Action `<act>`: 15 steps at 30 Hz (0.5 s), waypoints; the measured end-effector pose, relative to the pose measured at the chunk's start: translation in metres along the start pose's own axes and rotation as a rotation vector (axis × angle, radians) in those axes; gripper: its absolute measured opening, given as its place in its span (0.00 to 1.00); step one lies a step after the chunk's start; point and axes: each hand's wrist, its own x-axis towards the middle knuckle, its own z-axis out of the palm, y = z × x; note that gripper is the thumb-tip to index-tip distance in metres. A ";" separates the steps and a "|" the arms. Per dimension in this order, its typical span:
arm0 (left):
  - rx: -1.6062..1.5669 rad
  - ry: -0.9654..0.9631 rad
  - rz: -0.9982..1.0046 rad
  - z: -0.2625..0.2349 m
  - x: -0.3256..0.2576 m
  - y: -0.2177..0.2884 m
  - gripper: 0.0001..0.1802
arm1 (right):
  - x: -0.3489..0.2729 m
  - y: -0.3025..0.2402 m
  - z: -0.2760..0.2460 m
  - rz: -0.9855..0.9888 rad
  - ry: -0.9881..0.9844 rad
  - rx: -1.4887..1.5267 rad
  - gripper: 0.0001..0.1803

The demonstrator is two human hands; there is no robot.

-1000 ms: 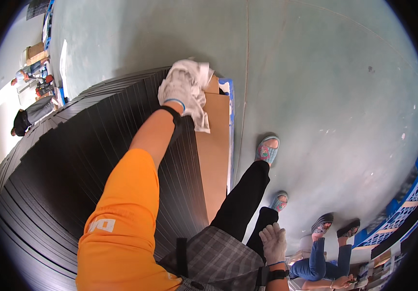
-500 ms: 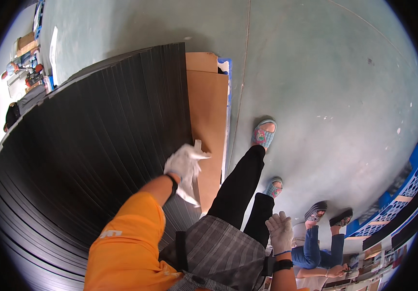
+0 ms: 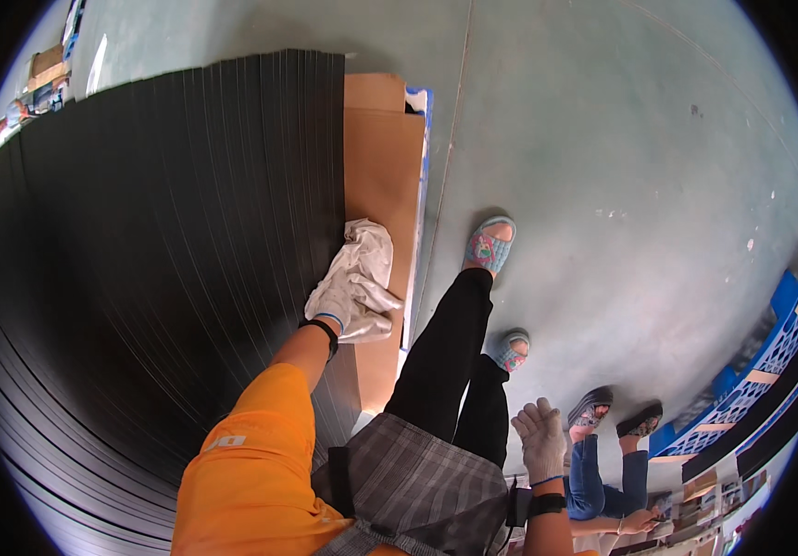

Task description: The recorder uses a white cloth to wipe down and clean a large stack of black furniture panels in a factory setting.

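Currently, in the head view, the gloved left hand is closed on a bunched white cloth, which overlaps the border between black panels and brown cardboard. A loose fold could snag on a panel edge if dragged along the row. The gloved right hand has its fingers curled; whether it holds anything, I cannot tell. The wearer's slippers and a co-worker's legs could hinder sidesteps; a blue plastic pallet sits farther right.
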 end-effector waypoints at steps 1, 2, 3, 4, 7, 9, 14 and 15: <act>0.500 -0.007 0.016 -0.003 -0.011 0.009 0.28 | -0.001 0.000 -0.014 0.000 0.009 -0.002 0.29; 0.461 0.260 0.429 -0.001 0.003 -0.013 0.27 | -0.002 0.003 -0.021 0.003 0.040 -0.001 0.28; 0.409 0.524 0.843 0.002 0.029 -0.040 0.26 | -0.004 0.007 -0.027 0.007 0.070 -0.001 0.28; 0.583 0.375 0.412 -0.009 0.073 -0.053 0.25 | -0.001 0.014 -0.029 0.023 0.107 -0.027 0.27; 1.064 0.312 0.388 -0.019 0.092 0.026 0.20 | 0.000 0.012 -0.068 0.020 0.156 -0.072 0.26; 0.453 0.445 0.273 -0.013 0.063 0.030 0.20 | 0.007 0.011 -0.086 0.011 0.168 -0.064 0.25; 0.727 0.260 0.579 -0.003 0.018 -0.051 0.28 | 0.002 0.015 -0.095 -0.013 0.122 -0.068 0.24; 0.885 0.213 0.769 -0.014 -0.007 -0.041 0.27 | -0.001 0.016 -0.095 -0.020 0.110 -0.065 0.25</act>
